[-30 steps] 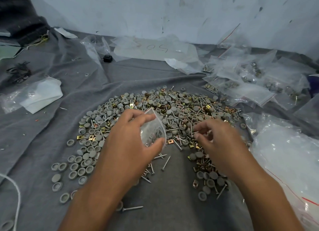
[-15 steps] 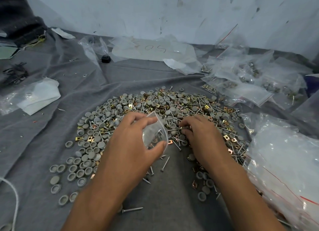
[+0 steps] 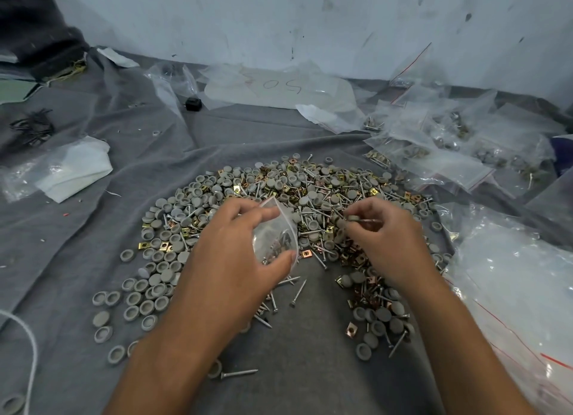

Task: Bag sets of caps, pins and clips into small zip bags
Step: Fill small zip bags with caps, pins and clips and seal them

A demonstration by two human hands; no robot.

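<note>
Change: since 0.5 s ago the right hand [image 3: 392, 238] has lifted off the pile and now sits raised beside the bag, with small parts between its fingertips; the left hand has hardly shifted.
Right hand: fingers curled together, pinching a grey cap [image 3: 352, 218] and what looks like a thin pin; exactly how many pieces it holds cannot be told.
Left hand [image 3: 235, 253]: thumb below and fingers above, clamped on the small zip bag [image 3: 276, 233], which is held up with its mouth toward the right hand.
Bag contents: a few screws-like pins and dark pieces show through the plastic; the count is unclear.
Gap: the pinched parts are just beside the bag's mouth, not inside it.
Pile [image 3: 310, 191]: grey caps, silver pins and brass clips lie mixed on the grey cloth [image 3: 310, 368], curving around both hands.
Loose pins [image 3: 297, 292]: several lie on the cloth under the left hand.
Filled bags [image 3: 449, 154]: heaped at the far right.
Large clear bag [image 3: 511, 284]: near right, beside the right forearm.
White folded sheet [image 3: 74, 169]: far left.
</note>
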